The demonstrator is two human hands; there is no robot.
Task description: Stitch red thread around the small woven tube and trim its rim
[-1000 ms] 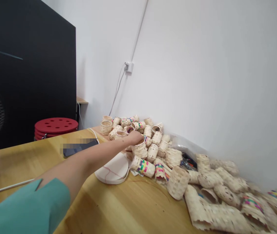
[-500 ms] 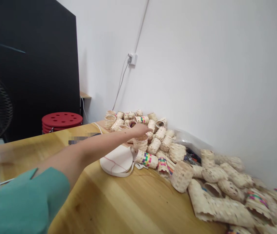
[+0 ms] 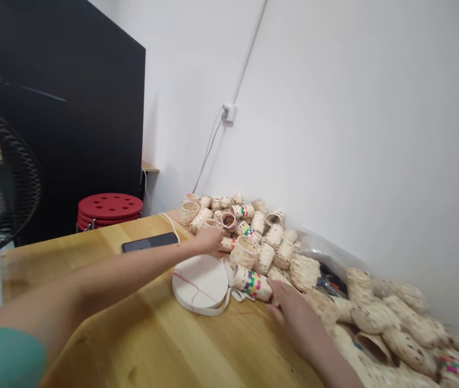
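Many small woven baskets [image 3: 304,272] lie heaped on the wooden table [image 3: 164,345] along the wall. My left hand [image 3: 210,240] reaches in at the near left side of the heap, its fingers bent among the baskets and partly hidden. At the front of the heap my right hand [image 3: 288,304] touches the right end of a basket with coloured bands [image 3: 251,282]; its fingertips are partly out of sight. An open-topped basket [image 3: 245,250] stands between the two hands. Below my left hand lies a roll of white tape [image 3: 200,283] with a red thread across it.
A dark phone [image 3: 149,242] with a white cable lies on the table at the left. Red stools [image 3: 110,205] stand stacked behind the table edge. At far left are a fan [image 3: 6,183] and a partly visible person. A power socket [image 3: 230,113] is on the wall.
My left hand has drawn back left and down from the middle of the heap. My right hand has come into view from the lower right. The phone now shows more fully.
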